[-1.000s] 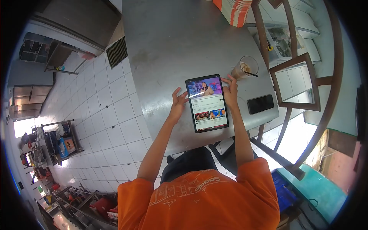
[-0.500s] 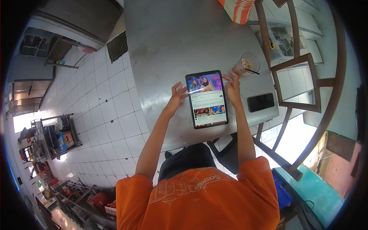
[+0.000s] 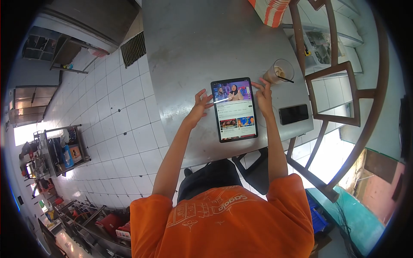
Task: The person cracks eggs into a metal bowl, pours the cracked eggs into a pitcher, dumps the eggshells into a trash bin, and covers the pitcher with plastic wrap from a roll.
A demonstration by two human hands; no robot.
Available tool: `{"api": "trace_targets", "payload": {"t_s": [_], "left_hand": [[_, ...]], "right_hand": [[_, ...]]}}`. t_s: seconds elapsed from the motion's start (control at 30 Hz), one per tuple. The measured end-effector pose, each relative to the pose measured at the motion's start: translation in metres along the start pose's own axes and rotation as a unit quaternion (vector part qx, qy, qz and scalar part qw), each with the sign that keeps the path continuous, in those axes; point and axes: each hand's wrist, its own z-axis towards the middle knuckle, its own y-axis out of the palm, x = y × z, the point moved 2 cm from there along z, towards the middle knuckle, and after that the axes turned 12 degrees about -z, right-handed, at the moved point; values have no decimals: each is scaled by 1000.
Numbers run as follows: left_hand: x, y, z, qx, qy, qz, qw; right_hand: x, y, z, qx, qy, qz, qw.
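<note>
A black-framed tablet (image 3: 235, 112) lies upright to me near the front edge of the metal table, its lit screen showing a video with thumbnails below. My left hand (image 3: 199, 109) is beside the tablet's left edge with fingers spread, the fingertips at or very near the frame. On the other side, my right hand (image 3: 264, 99) rests along the upper right edge, fingers stretched out toward the corner. Whether either hand presses on the tablet is hard to see. A clear cup of light brown iced drink (image 3: 278, 72) with a dark straw stands just beyond my right hand.
A dark phone (image 3: 294, 114) lies right of my right forearm on the metal table (image 3: 189, 51). An orange-and-white striped item (image 3: 272, 12) sits at the far right edge. Brown chair frames (image 3: 333, 92) stand along the right side. White floor tiles (image 3: 116, 116) extend on the left.
The video picture on the tablet has changed. My view has shifted slightly, and both hands stay at the tablet's sides with only slight finger movement.
</note>
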Motion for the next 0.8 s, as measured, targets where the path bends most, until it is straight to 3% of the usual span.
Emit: {"api": "trace_targets", "payload": {"t_s": [0.17,0.23,0.3,0.33,0.4,0.43,0.5,0.6,0.67,0.8], "left_hand": [[-20,-11,-28,44,53,-39,997],[-59,-41,-50,-12,53,-125,991],[-87,-67,-106,-48,-9,-176,983],[-102,-82,-141,-48,-24,-176,983],[-173,-111,-207,71,-63,-208,974],[-197,-121,-241,116,-69,-247,960],[-245,-131,-309,265,-61,-260,926],[-294,-134,-398,396,7,-368,841],[-326,-141,-458,449,56,-415,789],[-405,-148,-538,555,132,-437,695]], "right_hand": [[-10,1,-14,26,-8,-103,994],[-14,3,-22,163,-141,-195,957],[-39,12,-41,220,-146,-150,953],[-62,29,-55,234,-204,-48,949],[-84,76,-88,225,-249,-57,940],[-120,104,-118,190,-291,-55,936],[-169,158,-175,22,-336,-65,939],[-202,253,-264,-143,-433,-6,890],[-226,310,-340,-272,-524,-22,807],[-245,402,-462,-401,-579,5,710]]}}
